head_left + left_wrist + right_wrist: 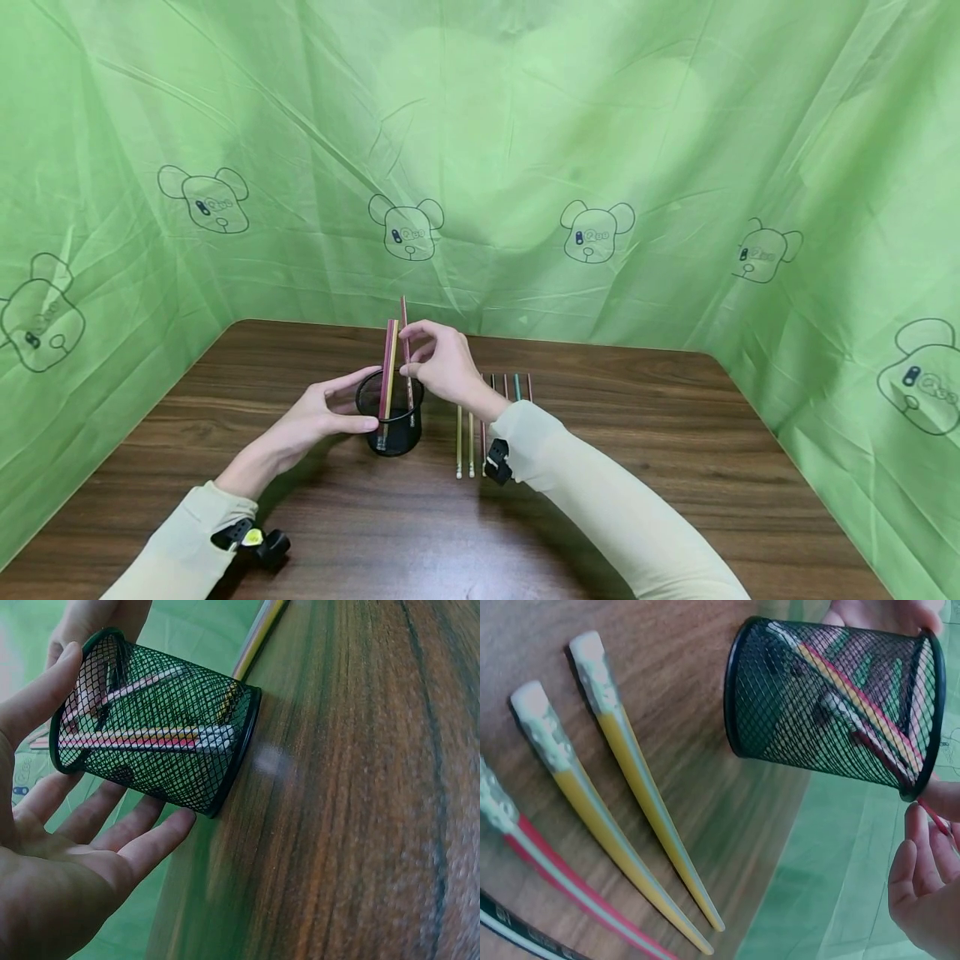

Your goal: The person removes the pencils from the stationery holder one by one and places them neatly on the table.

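A black mesh pencil cup point(399, 442) stands upright on the table. My left hand point(315, 414) holds it from the left side, thumb at the near rim and fingers around the far side. Inside lean a yellow pencil point(393, 358) and a red pencil point(387, 367), eraser ends down. My right hand point(447, 364) pinches another red pencil point(403, 310) over the right of the rim. Its eraser end is inside the cup, seen through the mesh in the right wrist view.
Right of the cup, several pencils lie side by side on the wooden table point(645, 433), partly hidden by my right wrist. Two yellow pencils point(649, 787) with white erasers are nearest the cup. A green cloth point(510, 125) hangs around the table.
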Available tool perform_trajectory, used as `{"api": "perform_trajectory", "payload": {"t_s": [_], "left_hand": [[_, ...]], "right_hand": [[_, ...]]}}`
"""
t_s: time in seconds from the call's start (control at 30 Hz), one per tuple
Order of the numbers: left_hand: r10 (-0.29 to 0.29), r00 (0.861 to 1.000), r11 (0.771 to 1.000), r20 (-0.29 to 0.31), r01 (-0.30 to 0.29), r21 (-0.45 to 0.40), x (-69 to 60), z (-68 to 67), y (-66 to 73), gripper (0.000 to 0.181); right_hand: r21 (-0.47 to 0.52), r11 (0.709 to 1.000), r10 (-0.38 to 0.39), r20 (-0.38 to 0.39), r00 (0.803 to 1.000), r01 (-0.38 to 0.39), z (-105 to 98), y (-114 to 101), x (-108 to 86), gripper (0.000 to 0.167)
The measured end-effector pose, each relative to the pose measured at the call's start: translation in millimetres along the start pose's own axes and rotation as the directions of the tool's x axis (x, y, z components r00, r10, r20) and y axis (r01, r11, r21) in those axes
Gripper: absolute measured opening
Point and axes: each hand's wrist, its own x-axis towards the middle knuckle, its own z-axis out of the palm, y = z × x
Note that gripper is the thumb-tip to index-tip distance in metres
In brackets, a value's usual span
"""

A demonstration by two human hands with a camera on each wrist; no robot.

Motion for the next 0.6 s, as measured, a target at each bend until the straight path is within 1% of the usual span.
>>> {"api": "perform_trajectory", "payload": {"t_s": [0.27, 0.47, 0.6], "left_hand": [[0.001, 1.000, 1.000, 0.001, -0.001, 0.008, -0.4, -0.3, 1.6, 0.083], [-0.003, 1.000, 1.000, -0.004, 0.003, 0.007, -0.4, -0.6, 0.3, 0.083], [-0.001, 1.000, 1.000, -0.004, 0.001, 0.005, -0.6, -0.7, 0.1, 0.083]], "right_hand": [[-0.026, 1.000, 0.002, -0.006, 1.000, -0.002, -6, 1, 3.2, 0.048], [0.018, 1.000, 0.012, -0.011, 1.000, -0.012, -9, 0, 5.0, 0.049], [0.065, 0.998, 0.024, -0.019, 1.000, -0.023, -13, -2, 7.8, 0.048]]}}
